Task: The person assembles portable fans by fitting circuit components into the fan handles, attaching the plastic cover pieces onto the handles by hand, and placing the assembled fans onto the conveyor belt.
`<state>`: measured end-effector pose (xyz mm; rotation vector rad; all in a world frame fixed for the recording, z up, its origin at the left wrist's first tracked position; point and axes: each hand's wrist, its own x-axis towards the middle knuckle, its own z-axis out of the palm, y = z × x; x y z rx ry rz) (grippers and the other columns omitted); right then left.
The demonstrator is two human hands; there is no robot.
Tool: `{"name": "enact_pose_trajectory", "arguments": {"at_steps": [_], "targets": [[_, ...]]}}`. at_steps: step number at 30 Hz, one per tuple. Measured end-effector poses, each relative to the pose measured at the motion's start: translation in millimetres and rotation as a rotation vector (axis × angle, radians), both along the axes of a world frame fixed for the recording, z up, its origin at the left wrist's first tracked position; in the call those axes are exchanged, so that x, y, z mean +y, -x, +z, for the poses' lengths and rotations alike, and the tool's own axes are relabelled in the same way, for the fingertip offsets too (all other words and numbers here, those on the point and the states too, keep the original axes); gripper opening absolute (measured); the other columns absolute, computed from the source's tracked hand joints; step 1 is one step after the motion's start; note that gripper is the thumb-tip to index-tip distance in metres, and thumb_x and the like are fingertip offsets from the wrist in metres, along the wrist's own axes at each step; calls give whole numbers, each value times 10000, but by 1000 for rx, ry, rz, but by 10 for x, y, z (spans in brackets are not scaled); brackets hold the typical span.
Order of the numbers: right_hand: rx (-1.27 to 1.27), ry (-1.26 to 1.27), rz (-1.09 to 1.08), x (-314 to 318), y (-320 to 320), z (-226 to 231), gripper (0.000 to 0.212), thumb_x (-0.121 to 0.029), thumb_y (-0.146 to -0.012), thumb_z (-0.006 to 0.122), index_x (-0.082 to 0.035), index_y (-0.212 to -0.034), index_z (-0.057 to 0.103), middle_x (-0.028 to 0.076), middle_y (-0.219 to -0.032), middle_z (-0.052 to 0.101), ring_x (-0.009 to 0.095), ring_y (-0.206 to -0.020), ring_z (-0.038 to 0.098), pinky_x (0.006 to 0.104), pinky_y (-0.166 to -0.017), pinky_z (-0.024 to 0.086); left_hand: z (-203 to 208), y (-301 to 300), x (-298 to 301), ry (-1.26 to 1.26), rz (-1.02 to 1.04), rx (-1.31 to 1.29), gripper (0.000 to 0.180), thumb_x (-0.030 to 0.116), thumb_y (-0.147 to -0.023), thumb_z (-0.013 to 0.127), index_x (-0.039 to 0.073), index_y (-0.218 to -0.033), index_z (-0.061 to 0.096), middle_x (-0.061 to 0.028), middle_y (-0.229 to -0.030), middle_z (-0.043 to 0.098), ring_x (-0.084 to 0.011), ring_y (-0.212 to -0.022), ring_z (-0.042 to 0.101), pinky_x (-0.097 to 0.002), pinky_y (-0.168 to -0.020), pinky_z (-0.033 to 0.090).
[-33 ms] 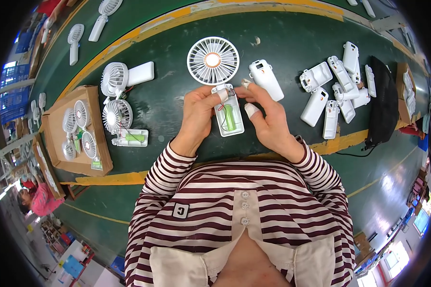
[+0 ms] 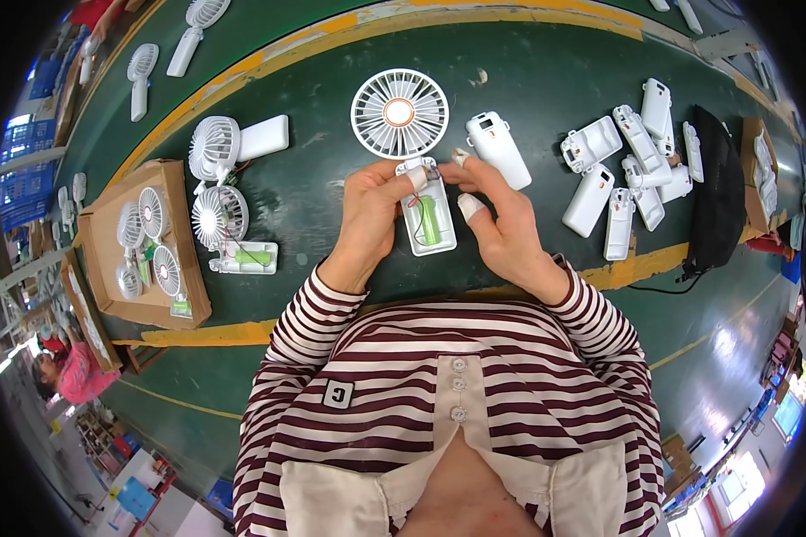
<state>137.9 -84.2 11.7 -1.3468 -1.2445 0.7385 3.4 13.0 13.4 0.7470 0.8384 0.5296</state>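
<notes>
A white handheld fan lies face up with its round grille head (image 2: 398, 114) away from me. Its opened handle shell (image 2: 445, 234) points toward me and shows a green battery (image 2: 429, 220) and thin red and dark wires. My left hand (image 2: 373, 204) is closed on the handle's upper end, thumb pressed near the neck. Beside it, my right hand (image 2: 503, 219) has thumb and index finger apart; other fingertips reach the handle's upper right edge. White covers wrap several fingertips. A white handle cover (image 2: 499, 149) lies just beyond my right hand.
Several white handle covers (image 2: 587, 199) lie at right beside a black bag (image 2: 715, 188). On the left, two wired fans (image 2: 219, 215) lie near a cardboard box (image 2: 199, 291) holding more fans. Yellow tape (image 2: 233, 334) edges the green table (image 2: 322, 107). A person in pink (image 2: 85, 371) appears far left.
</notes>
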Motion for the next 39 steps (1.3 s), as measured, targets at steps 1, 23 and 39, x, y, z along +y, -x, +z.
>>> {"name": "enact_pose_trajectory", "arguments": {"at_steps": [1,23,39], "targets": [[-52,-18,9,-2,0,7,465,124,-718,426,35,-1174,419,175,-1058,566,278,-948,571,336,-807,460,13,3,0,-9,-1,15,170,38,-790,569,-47,-931,607,-82,-842,628,-126,-712,594,-244,-647,489],[-797,-180,568,89,-242,115,374,-31,-635,582,-55,-1008,554,19,-926,570,202,-783,495,311,-706,417,12,27,-27,-14,-181,106,179,8,-774,559,-60,-935,603,-83,-831,622,-115,-703,582,-223,-624,477],[-986,252,-340,-79,-213,32,561,-151,-631,682,17,-1110,442,143,-1056,493,292,-905,469,378,-744,389,-45,-55,-56,135,-12,69,219,55,-810,511,-90,-972,539,-187,-887,613,-248,-786,625,-339,-721,518]]}}
